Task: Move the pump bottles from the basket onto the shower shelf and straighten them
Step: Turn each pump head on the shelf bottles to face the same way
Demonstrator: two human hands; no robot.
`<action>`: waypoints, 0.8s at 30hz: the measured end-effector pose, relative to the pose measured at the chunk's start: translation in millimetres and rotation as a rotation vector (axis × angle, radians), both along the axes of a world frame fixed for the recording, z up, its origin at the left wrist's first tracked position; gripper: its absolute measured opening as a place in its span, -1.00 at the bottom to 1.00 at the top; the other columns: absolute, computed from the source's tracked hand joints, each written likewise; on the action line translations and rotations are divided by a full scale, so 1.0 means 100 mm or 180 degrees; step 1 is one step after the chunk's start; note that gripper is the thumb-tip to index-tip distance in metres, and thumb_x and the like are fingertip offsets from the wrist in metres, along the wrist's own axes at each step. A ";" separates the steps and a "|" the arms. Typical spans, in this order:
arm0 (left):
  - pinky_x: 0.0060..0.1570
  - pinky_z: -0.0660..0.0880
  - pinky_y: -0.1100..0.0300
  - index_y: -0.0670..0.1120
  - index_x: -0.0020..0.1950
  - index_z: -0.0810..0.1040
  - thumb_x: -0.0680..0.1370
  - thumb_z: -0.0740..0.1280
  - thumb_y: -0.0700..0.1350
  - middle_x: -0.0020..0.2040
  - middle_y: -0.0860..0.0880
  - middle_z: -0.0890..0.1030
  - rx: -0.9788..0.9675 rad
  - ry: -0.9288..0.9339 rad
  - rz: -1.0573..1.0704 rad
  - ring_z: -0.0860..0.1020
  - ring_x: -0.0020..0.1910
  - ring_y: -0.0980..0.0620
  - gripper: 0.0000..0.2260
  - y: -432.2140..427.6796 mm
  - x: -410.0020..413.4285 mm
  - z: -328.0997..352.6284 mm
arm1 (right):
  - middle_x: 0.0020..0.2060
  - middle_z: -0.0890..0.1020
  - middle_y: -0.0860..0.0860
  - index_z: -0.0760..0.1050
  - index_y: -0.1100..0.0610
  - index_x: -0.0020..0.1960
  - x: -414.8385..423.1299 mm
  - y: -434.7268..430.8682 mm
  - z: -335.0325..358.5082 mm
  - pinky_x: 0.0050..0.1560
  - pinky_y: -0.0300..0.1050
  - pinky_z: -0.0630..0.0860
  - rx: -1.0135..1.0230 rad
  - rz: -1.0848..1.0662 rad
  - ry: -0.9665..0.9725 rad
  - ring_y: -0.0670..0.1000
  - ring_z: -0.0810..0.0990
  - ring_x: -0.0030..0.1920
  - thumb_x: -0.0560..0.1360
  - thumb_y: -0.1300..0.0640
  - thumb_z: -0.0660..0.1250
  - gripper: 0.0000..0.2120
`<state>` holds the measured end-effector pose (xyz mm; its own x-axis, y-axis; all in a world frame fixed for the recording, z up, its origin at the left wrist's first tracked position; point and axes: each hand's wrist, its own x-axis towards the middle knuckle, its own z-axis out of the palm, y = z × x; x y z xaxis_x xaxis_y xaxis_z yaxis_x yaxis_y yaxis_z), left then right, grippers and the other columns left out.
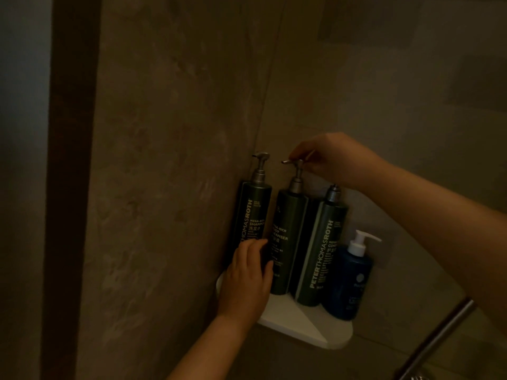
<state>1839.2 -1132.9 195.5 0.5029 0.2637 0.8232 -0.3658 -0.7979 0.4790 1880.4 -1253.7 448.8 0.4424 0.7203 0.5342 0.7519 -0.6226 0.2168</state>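
Three tall dark green pump bottles stand in a row on the white corner shelf [307,325]: the shampoo bottle [252,212] at the left against the wall, the cleanser bottle [288,237] in the middle, and a third green bottle [321,253] to the right. A shorter blue pump bottle [349,283] with a white pump stands at the far right. My right hand [337,160] pinches the metal pump head of the middle cleanser bottle from above. My left hand [247,281] wraps the lower body of that same bottle, partly covering the shampoo bottle's base.
Brown stone-look tiled walls meet in the corner behind the shelf. A dark vertical frame [71,160] runs down the left side. A slanted metal bar [436,338] crosses the lower right below my right forearm. The light is dim.
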 end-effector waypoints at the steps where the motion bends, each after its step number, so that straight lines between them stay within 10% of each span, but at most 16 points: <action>1: 0.03 0.40 0.29 -0.06 0.30 0.39 0.55 0.28 -0.11 0.19 0.01 0.43 -0.0005 -0.0032 -0.0015 0.44 0.11 0.12 -0.68 0.00 0.00 0.00 | -0.03 0.67 0.03 0.60 0.05 0.08 0.01 0.00 -0.01 -0.05 -0.16 0.49 0.0018 0.0034 -0.0032 0.01 0.63 -0.05 0.46 0.23 0.33 -0.77; 11: 0.06 0.38 0.25 0.03 0.35 0.27 0.56 0.20 0.06 0.25 0.04 0.37 -0.0135 -0.0026 -0.0237 0.39 0.16 0.16 -0.62 0.02 0.03 -0.05 | -0.14 0.61 -0.14 0.58 0.04 0.01 0.04 -0.05 -0.06 -0.17 -0.60 0.36 0.0211 0.0476 0.0213 -0.24 0.58 -0.12 0.42 0.34 0.32 -0.73; 24: 0.15 0.39 0.20 0.16 0.40 0.12 0.47 0.22 0.22 0.23 0.23 0.22 -0.0154 -0.0088 -0.0340 0.34 0.24 0.17 -0.45 0.02 0.04 -0.08 | -0.04 0.67 0.08 0.58 0.22 -0.07 0.12 -0.08 -0.05 0.09 -0.18 0.55 0.0629 0.0945 0.0891 -0.01 0.65 0.00 0.42 0.43 0.35 -0.83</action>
<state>1843.0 -1131.3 188.0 0.5075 0.2496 0.8247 -0.4610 -0.7299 0.5047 1892.1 -1261.5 443.7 0.3791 0.7340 0.5634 0.9168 -0.3803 -0.1216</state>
